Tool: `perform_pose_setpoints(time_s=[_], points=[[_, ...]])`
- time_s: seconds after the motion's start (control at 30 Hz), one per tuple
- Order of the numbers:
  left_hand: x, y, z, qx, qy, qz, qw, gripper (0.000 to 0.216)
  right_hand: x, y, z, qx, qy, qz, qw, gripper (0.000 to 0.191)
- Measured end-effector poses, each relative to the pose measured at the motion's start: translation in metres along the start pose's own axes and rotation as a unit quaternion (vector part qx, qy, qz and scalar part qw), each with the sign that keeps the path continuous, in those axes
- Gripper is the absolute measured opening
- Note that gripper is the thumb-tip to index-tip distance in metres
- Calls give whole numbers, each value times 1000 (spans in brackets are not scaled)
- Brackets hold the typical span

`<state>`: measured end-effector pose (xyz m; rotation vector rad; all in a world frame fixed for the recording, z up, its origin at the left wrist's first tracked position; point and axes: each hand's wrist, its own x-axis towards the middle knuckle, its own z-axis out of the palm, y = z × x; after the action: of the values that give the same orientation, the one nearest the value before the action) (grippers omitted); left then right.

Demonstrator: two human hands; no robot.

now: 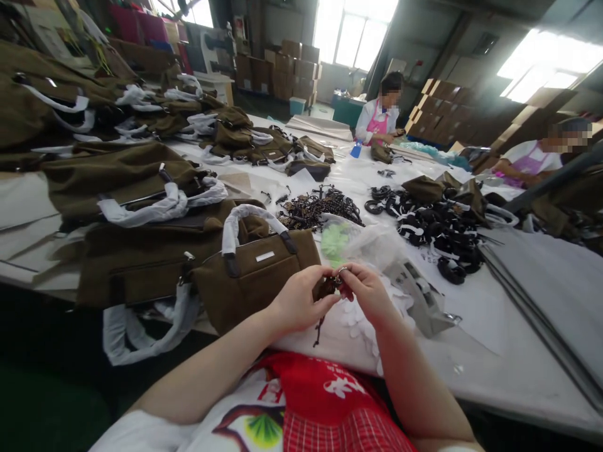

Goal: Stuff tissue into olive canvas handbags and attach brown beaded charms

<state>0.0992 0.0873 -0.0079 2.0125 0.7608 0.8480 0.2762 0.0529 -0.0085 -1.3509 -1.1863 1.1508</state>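
My left hand (299,298) and my right hand (370,292) meet in front of my chest above the table edge. Both are closed, fingertips pinching a small dark charm (319,329) with metal parts. Its thin cord dangles below my left fingers, and a silvery ring (341,270) shows at my right fingertips. The fingers hide most of the piece. Just left of my hands stands a brown handbag (264,271) with white-wrapped handles. Behind them lies a heap of similar dark, beaded-looking pieces (323,207). White paper pieces (355,323) are scattered under my right hand.
A grey tape dispenser (419,295) sits right of my hands, near black coiled straps (433,232). More brown bags (113,182) crowd the left. Grey boards (546,295) lie at right. Two co-workers in pink (377,122) and purple aprons (527,164) are across the table.
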Motion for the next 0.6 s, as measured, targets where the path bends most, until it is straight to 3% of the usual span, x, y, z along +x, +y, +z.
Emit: perform_pose_setpoints(time_s=[0.13,0.37,0.5,0.6], points=[[-8,-3,3,-123,-14,-79,989,18,-7,2,7,2,-23,-2,1000,30],[-18,-3,-1,-279,-29,-186,942,31,-7,10,5,62,0,8,998,30],[-17,-3,1,-371,-8,-244,896,38,-12,11,6,94,-13,8,995,28],[-16,-5,3,-388,4,-258,885,41,-17,10,7,121,-19,12,992,28]])
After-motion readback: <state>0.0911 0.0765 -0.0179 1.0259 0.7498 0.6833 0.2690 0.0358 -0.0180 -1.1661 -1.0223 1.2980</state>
